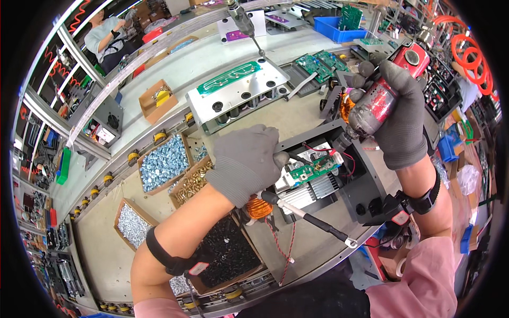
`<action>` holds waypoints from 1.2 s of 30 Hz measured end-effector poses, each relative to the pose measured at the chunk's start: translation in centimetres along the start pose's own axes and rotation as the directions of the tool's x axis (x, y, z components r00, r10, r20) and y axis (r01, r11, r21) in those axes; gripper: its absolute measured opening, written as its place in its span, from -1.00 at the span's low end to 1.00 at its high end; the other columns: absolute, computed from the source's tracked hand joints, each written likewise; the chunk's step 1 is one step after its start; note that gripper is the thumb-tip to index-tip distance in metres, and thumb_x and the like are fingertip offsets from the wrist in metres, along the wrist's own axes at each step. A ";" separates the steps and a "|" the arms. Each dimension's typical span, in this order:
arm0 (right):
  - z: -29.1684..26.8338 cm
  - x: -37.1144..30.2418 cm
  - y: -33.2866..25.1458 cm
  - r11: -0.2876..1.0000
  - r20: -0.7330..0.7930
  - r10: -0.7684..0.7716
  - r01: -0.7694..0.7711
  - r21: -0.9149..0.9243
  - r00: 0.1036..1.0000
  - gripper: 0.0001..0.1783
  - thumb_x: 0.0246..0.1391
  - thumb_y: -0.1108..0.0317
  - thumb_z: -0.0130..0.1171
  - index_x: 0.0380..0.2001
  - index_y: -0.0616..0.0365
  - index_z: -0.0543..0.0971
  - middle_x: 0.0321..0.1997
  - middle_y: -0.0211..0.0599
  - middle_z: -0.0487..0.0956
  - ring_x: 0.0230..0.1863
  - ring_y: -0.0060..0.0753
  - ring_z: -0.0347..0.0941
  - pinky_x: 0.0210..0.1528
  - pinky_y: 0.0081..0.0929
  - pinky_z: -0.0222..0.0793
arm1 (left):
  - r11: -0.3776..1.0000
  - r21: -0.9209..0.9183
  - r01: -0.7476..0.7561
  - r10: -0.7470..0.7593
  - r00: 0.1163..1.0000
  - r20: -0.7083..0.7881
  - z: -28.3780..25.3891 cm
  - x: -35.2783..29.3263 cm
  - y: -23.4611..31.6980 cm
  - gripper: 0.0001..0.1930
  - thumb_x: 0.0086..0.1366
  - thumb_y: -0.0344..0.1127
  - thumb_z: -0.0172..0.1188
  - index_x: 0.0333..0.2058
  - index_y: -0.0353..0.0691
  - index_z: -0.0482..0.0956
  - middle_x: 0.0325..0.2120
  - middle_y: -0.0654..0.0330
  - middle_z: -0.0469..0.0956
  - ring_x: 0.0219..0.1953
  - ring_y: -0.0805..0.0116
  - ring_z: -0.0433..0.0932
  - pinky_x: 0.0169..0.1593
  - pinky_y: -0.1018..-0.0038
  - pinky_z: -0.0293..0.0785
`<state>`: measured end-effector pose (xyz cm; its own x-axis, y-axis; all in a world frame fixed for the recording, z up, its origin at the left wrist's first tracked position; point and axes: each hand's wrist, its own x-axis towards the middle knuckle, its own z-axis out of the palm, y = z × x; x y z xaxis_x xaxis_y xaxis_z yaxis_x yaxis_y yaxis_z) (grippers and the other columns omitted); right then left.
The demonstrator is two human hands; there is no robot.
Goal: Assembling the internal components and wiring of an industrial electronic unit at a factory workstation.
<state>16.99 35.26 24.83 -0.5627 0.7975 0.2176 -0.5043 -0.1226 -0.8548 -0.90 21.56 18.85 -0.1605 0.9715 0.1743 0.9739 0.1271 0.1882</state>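
While the gloved left hand point(245, 161) was pressed, fingers curled, onto the green circuit board point(314, 168), the red electric screwdriver point(377, 103) was gripped by the right hand point(400, 114); its tip was lowered toward the black chassis point(366, 177).

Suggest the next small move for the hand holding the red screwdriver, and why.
Probably press straight down and drive: the right hand holds the red electric screwdriver angled with its tip at the black chassis, while the left hand steadies the green circuit board.

matt grey knit gloves point(245, 161), glossy red metal screwdriver point(377, 103), shiny steel screws point(163, 161)
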 end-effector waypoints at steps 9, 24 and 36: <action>1.9 -1.2 2.2 0.997 -0.006 -0.028 0.027 -0.074 1.000 -0.66 0.07 0.17 0.05 -0.18 0.18 0.43 -0.36 -0.24 0.51 -0.40 -0.39 0.48 -0.40 -0.48 0.44 | 1.000 0.002 -0.030 0.031 0.988 -0.149 1.0 -0.2 -0.2 -0.75 0.01 -0.14 0.20 -0.50 -0.19 0.44 -0.52 0.14 0.47 -0.41 0.11 0.52 -0.37 0.24 0.42; 2.6 -3.0 2.2 0.952 0.174 -0.258 0.280 -0.120 0.950 -0.58 0.02 0.22 0.09 -0.05 0.14 0.36 -0.33 -0.15 0.48 -0.35 -0.29 0.43 -0.35 -0.40 0.39 | 0.999 0.043 0.031 -0.029 0.999 -0.027 0.8 -0.2 -0.1 -0.77 0.10 -0.16 0.16 -0.41 -0.19 0.43 -0.45 0.15 0.47 -0.38 0.14 0.54 -0.35 0.23 0.44; 4.2 -4.6 2.1 0.939 0.302 -0.245 0.303 -0.163 0.922 -0.48 -0.14 0.25 0.30 -0.10 0.12 0.36 -0.32 -0.27 0.42 -0.36 -0.33 0.41 -0.40 -0.44 0.41 | 0.999 0.035 -0.014 0.017 0.995 -0.095 1.1 -0.4 -0.3 -0.78 0.08 -0.18 0.17 -0.40 -0.20 0.44 -0.46 0.14 0.46 -0.39 0.14 0.54 -0.35 0.24 0.45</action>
<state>15.76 28.80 24.00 -0.5928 0.5867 0.5517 -0.5368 0.2229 -0.8138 -0.94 21.35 17.63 -0.1581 0.9503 0.2683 0.9811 0.1204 0.1516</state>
